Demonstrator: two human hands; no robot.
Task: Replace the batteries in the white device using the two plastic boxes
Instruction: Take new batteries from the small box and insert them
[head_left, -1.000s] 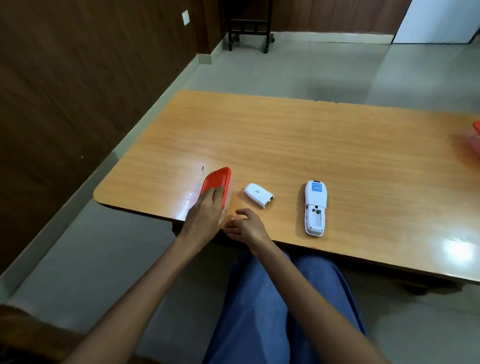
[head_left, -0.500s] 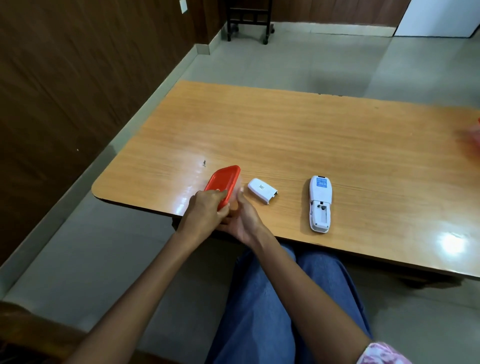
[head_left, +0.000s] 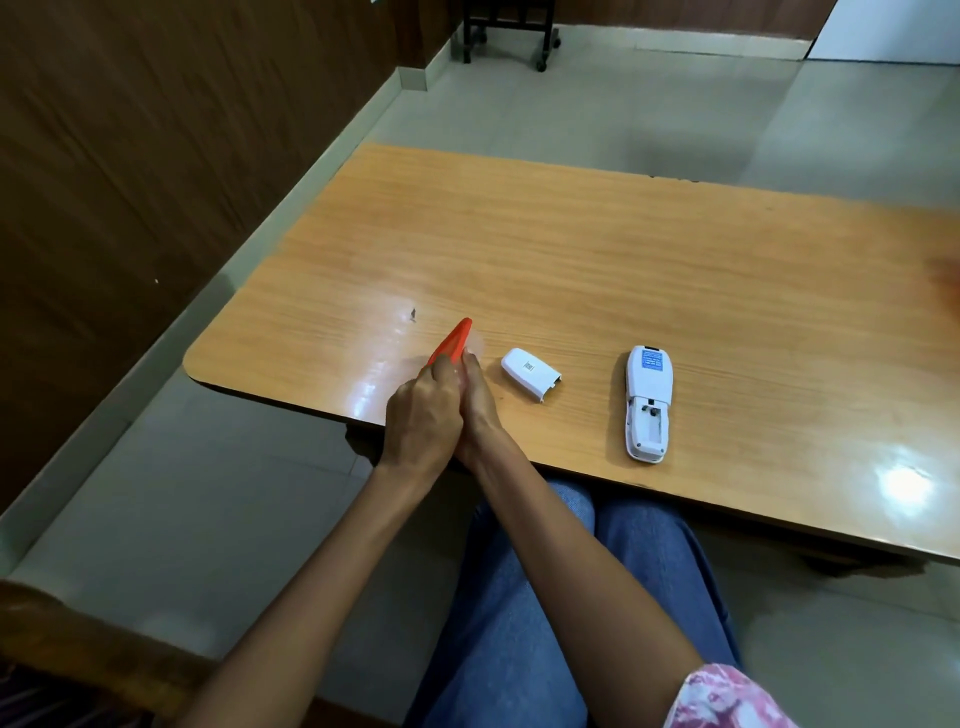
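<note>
Both hands are pressed close together at the near left of the worktop (head_left: 571, 249): the left hand (head_left: 423, 415) is closed on the orange lid (head_left: 453, 343), and the right hand (head_left: 480, 402) is tucked against it, apparently gripping the box under that lid, though the box itself is almost wholly hidden behind the fingers. A second ago the lid lay nearly flat on its box; now it stands tilted up almost on edge, so the box looks freshly opened or about to come open, which I take as the step of getting at the batteries inside. The white device (head_left: 648, 402) lies well to the right with its battery bay open and facing up, seemingly empty, and its battery cover (head_left: 531, 373) rests between it and the hands. The hands work just inside the near edge, so anything dropped could roll off onto the lap. The far half of the worktop is open for setting the lid down. An orange blur at the far right edge (head_left: 950, 275) may be the second box; I cannot tell.
</note>
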